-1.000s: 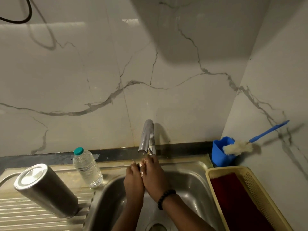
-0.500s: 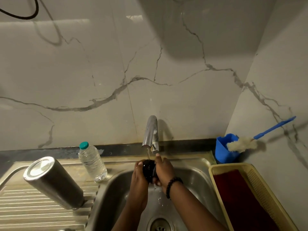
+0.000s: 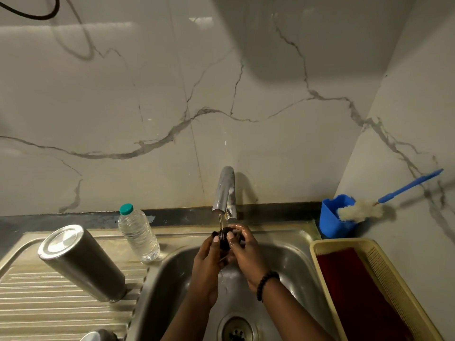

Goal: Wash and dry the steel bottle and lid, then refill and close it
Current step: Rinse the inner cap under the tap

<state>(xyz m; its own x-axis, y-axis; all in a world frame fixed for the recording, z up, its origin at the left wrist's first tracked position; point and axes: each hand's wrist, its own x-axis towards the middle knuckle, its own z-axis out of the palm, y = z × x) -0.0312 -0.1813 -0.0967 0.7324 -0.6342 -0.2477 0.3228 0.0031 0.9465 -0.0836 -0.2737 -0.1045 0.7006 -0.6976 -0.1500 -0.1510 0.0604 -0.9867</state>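
Observation:
The steel bottle (image 3: 82, 263) stands upside down on the ribbed drainboard at the left, apart from both hands. Over the sink basin (image 3: 290, 257), my left hand (image 3: 206, 264) and my right hand (image 3: 246, 252) together hold the small dark lid (image 3: 224, 242). A thin stream of water runs from the tap (image 3: 224, 190) onto the lid. Fingers hide most of the lid. A black bead bracelet circles my right wrist.
A clear plastic water bottle (image 3: 138, 233) with a teal cap stands between the steel bottle and the sink. A blue holder (image 3: 332, 220) with a bottle brush (image 3: 362, 210) sits at the back right. A yellow basket (image 3: 384, 274) holds a dark red cloth (image 3: 354, 289).
The hands drew slightly apart under the tap and the dark lid came into sight between them. The camera view shifted upward a little.

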